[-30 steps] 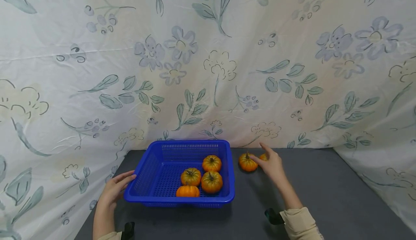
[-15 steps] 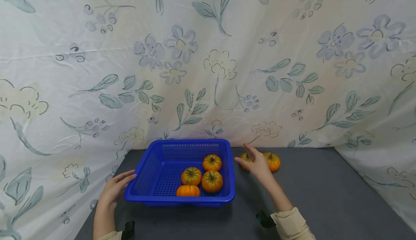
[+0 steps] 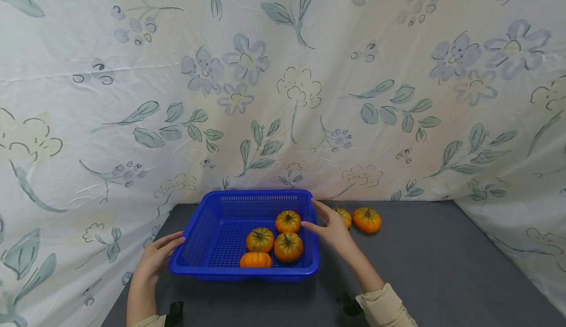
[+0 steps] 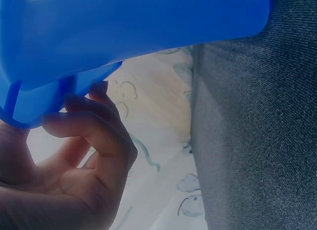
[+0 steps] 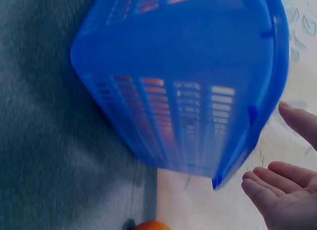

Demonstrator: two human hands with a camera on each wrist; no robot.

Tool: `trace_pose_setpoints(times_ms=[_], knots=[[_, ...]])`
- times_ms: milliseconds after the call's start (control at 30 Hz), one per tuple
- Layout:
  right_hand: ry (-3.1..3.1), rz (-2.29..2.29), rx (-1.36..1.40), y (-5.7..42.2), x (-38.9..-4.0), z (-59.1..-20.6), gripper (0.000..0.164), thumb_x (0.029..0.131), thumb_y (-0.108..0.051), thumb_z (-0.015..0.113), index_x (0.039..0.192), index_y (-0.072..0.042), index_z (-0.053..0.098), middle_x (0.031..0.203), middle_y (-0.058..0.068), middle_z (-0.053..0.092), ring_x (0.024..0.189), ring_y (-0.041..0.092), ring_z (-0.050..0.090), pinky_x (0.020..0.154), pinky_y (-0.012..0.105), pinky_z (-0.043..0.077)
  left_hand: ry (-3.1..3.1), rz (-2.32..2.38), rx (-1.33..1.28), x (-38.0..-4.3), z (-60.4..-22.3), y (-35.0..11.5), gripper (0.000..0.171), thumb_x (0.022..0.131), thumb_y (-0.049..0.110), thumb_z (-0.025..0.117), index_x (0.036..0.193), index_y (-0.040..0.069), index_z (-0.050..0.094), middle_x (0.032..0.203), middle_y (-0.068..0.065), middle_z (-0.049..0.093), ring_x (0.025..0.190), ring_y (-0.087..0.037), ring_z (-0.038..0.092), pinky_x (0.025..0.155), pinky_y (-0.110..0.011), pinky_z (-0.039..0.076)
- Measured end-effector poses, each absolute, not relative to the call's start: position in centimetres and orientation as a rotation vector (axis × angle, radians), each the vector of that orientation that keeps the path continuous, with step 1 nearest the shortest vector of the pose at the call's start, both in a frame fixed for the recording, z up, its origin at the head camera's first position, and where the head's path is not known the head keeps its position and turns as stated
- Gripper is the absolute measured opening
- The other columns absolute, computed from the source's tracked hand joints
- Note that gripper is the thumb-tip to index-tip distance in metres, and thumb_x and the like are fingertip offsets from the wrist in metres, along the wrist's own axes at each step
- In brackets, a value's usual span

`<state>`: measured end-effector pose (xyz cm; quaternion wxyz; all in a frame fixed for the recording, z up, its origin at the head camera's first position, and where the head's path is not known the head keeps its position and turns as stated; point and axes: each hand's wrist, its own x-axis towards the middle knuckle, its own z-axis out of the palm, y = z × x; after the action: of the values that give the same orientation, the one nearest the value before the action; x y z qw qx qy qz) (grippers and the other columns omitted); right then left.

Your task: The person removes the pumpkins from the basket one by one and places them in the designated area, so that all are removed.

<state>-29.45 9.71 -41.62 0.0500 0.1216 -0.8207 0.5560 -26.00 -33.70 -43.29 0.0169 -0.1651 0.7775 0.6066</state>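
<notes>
A blue plastic basket [image 3: 208, 271] stands on the dark table, with several small orange pumpkins [image 3: 288, 247] inside, toward its right half. At its left side, my left hand [image 3: 155, 258] holds the rim; in the left wrist view the fingers [image 4: 106, 136] curl up beneath the rim's edge. My right hand [image 3: 332, 229] is at the basket's right rim, thumb and fingers spread apart. From the right wrist, the thumb [image 5: 299, 122] lies close to the rim [image 5: 282, 56] and the other fingers stay straight, with nothing between them.
Two more pumpkins lie on the table right of the basket: one [image 3: 343, 217] partly behind my right hand, the other [image 3: 367, 220] fully visible. A floral cloth [image 3: 292, 120] hangs behind and along both sides of the dark table [image 3: 442, 268].
My right hand has moved left from over the two loose pumpkins to the basket's right rim, uncovering the farther-right pumpkin. My left hand and the basket have stayed put.
</notes>
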Motion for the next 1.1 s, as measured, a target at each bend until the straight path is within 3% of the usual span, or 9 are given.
trace_pose_setpoints(times_ms=[600,833,1100], knots=[[-2.592,1.677,0.777,6.3,-28.1,-41.8,0.067,0.088,-0.024,0.073,0.146,-0.006,0.043,0.150,0.019,0.043,0.138,0.037,0.044,0.110,0.051,0.039,2.429,1.871,-0.527,-26.0,-43.3,-33.7,0.076,0.085,0.043,0.074,0.143,0.003,0.046,0.105,0.011,0.067,0.086,-0.002,0.065,0.077,-0.030,0.058],[-2.632,1.692,0.861,5.1,-27.9,-42.1,0.068,0.088,-0.030,0.073,0.147,-0.014,0.044,0.150,0.015,0.045,0.139,0.035,0.043,0.111,0.049,0.038,2.446,1.864,-0.524,-26.0,-43.5,-33.8,0.074,0.085,0.042,0.074,0.142,0.002,0.048,0.108,0.007,0.067,0.088,-0.004,0.066,0.077,-0.031,0.058],[-2.717,1.688,0.974,3.4,-27.3,-41.9,0.064,0.088,-0.021,0.073,0.146,-0.014,0.045,0.150,0.012,0.045,0.139,0.032,0.043,0.110,0.048,0.040,2.460,1.868,-0.507,-25.9,-43.5,-33.8,0.072,0.085,0.041,0.074,0.141,0.002,0.050,0.108,0.007,0.068,0.089,-0.005,0.066,0.076,-0.030,0.057]])
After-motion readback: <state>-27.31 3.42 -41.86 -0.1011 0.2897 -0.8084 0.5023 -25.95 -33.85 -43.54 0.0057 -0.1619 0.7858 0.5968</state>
